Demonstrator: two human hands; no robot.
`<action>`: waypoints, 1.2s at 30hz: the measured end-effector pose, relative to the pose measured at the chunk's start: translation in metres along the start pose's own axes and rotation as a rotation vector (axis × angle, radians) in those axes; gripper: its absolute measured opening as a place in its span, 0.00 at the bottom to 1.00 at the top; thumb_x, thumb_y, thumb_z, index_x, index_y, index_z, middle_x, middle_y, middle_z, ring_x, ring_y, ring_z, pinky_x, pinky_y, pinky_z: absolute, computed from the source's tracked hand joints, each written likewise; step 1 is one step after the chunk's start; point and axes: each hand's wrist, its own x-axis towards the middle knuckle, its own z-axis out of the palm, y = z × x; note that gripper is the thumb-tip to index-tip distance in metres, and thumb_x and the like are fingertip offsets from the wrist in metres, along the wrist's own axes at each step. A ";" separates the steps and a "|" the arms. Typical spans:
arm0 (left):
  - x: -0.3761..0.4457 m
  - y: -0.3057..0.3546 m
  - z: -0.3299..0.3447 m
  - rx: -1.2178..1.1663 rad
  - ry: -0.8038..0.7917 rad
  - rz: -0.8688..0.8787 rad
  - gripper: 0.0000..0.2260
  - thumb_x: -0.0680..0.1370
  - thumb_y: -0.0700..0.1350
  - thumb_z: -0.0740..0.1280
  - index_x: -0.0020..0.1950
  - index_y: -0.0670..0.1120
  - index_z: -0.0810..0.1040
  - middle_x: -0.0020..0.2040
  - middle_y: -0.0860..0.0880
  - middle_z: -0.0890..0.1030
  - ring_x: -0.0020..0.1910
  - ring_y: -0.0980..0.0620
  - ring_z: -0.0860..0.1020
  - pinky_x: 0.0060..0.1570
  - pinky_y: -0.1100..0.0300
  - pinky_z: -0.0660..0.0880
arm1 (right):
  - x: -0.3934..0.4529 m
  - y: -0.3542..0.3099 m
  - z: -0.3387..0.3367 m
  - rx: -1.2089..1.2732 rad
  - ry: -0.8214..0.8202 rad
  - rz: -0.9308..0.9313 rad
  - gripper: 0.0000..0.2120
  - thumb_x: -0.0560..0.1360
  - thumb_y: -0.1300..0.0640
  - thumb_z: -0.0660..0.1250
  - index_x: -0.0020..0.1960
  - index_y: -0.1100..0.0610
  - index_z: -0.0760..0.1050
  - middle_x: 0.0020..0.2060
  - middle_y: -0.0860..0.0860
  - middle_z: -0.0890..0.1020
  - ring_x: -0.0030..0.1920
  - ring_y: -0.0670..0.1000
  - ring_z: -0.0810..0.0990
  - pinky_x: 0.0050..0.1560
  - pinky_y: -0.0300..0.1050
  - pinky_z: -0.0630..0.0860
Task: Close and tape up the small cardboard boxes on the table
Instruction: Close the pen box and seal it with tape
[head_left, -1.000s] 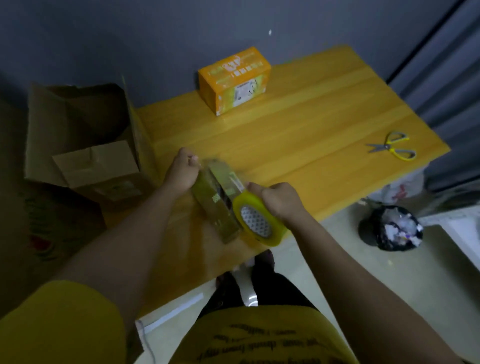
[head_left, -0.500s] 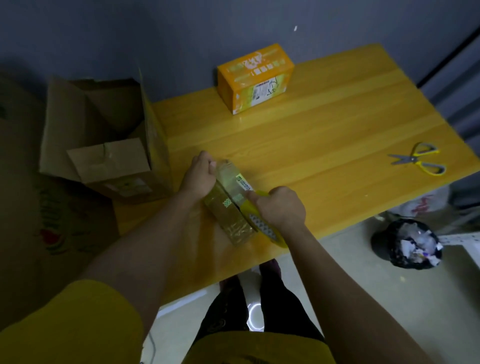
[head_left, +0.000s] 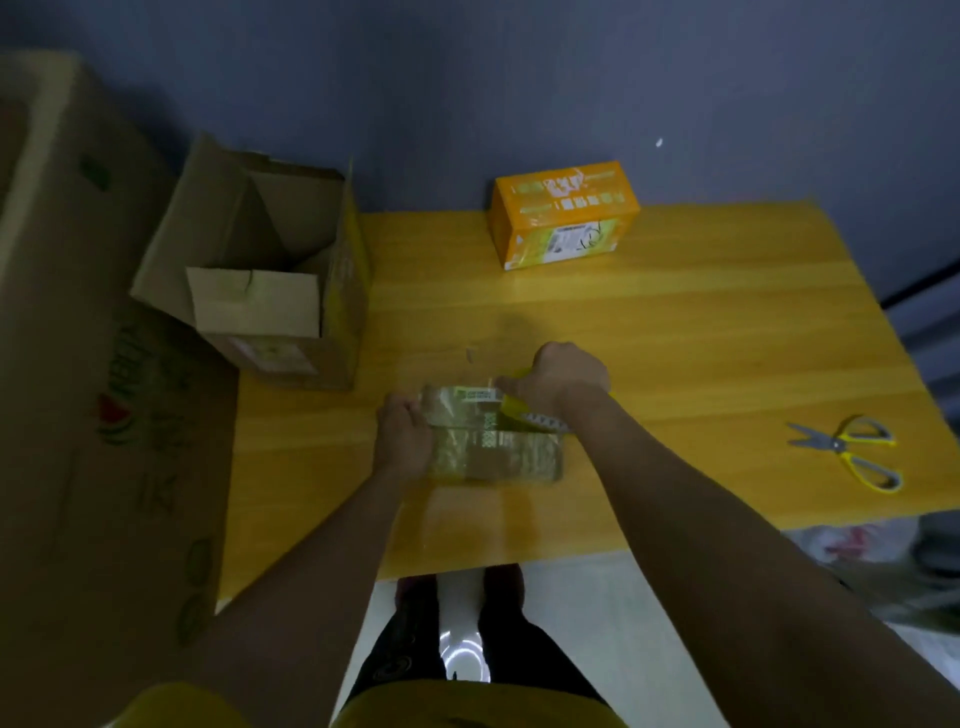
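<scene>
A: We are looking at the small cardboard box (head_left: 496, 453) first. It is lying on the near middle of the yellow table (head_left: 675, 332), just in front of us, already glossy with tape on its near face.

B: And we are holding it from both ends. Our left hand (head_left: 404, 435) is gripping the left end with its fingers curled round the edge, while our right hand (head_left: 561, 375) is closing over the tape roll (head_left: 524, 413) at the far right corner, fingers wrapped round the roll.

A: So we are judging this as a wrapping pass. To do it well we are wanting the left hand pressing the box firmly down, so it is not sliding, and the roll staying low against the cardboard, so the strip is going on flat and not wrinkling.

B: We are also wanting the strip running straight along the seam. Whether the flaps are meeting squarely under the tape, we are not able to tell; the picture is dim and blurred there.

A: As to how it is lying: its long axis is running left to right, roughly along the near table edge, one end towards the open carton (head_left: 270, 280), the other towards the scissors (head_left: 852, 452).

B: Farther out, the orange box (head_left: 563, 213) is standing by the wall, well apart from our hands, apparently waiting its turn
</scene>
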 end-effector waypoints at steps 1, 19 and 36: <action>-0.004 0.000 0.002 -0.015 -0.001 -0.027 0.07 0.84 0.43 0.53 0.53 0.42 0.68 0.49 0.44 0.69 0.44 0.47 0.69 0.42 0.56 0.67 | 0.002 -0.001 -0.005 -0.047 -0.012 -0.036 0.28 0.68 0.28 0.64 0.32 0.53 0.66 0.29 0.50 0.71 0.28 0.50 0.71 0.26 0.41 0.64; -0.032 0.007 -0.027 -0.269 0.071 -0.197 0.03 0.84 0.46 0.52 0.55 0.48 0.59 0.43 0.42 0.70 0.38 0.44 0.71 0.36 0.52 0.68 | -0.027 0.005 -0.015 -0.129 -0.050 -0.320 0.26 0.70 0.32 0.67 0.31 0.54 0.69 0.25 0.50 0.67 0.26 0.52 0.69 0.26 0.44 0.63; -0.031 -0.039 -0.038 -0.156 -0.075 0.014 0.08 0.84 0.49 0.53 0.53 0.45 0.66 0.37 0.45 0.68 0.29 0.46 0.62 0.34 0.52 0.61 | -0.004 -0.002 0.010 -0.237 -0.116 -0.225 0.27 0.70 0.28 0.63 0.36 0.54 0.71 0.35 0.52 0.75 0.33 0.51 0.74 0.31 0.44 0.68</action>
